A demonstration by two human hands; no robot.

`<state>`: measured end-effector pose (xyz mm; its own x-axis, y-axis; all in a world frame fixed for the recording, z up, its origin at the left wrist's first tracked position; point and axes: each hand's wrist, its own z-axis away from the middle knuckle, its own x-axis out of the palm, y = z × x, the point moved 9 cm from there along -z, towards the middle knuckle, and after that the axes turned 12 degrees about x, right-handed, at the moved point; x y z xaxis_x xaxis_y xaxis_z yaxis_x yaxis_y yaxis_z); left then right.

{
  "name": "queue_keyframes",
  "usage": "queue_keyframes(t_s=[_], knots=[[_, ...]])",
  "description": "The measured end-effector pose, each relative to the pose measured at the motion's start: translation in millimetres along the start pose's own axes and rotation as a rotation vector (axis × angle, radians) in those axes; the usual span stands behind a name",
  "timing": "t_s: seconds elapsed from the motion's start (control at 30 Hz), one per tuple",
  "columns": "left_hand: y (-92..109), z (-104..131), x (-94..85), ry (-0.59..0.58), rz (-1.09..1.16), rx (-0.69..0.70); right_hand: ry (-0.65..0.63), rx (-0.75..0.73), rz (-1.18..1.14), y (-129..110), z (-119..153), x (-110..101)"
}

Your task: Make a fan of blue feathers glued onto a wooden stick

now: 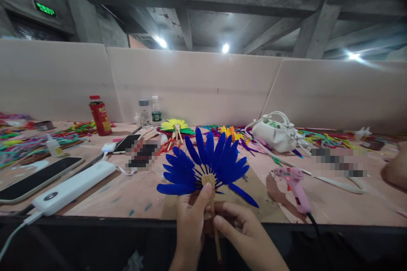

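Observation:
A feather fan (206,156) with spread blue feathers and a slim wooden handle is held upright over the near edge of the table. My left hand (192,216) grips it from the left, thumb pressed on the pale wooden hub. Lower down, my right hand (243,228) closes round the handle with curled fingers, some hidden behind it. One blue feather (244,195) sticks out low on the right; I cannot tell whether it is attached. A brown board (267,197) lies beneath. To the right, a pink glue gun (295,186) rests with a small red light on.
On the left are a white power bank (76,186), a phone (41,178) and a glue bottle (54,146). Further back stand a red bottle (100,116), water bottles (155,112), a yellow fan (174,125) and a white handbag (275,133). Another person's arm (396,169) shows at right.

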<state>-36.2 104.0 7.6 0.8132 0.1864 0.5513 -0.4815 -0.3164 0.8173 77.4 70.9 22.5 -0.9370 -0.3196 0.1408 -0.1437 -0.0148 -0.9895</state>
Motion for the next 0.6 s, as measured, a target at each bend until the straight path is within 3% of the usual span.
queue_keyframes(t_s=[0.13,0.23,0.4,0.6], knots=[[-4,-3,3.2,-0.024,0.081,-0.024,0.322,-0.108,-0.208,1,-1,-34],[-1,-5,5.5,-0.054,0.098,0.013,0.458,-0.191,-0.313,-1,2,-46],[-4,-4,13.3,-0.161,0.085,-0.007,0.502,-0.179,-0.475,5,1,-46],[-9,-5,5.5,-0.078,0.116,-0.021,0.518,-0.141,-0.559,10,-2,-43]])
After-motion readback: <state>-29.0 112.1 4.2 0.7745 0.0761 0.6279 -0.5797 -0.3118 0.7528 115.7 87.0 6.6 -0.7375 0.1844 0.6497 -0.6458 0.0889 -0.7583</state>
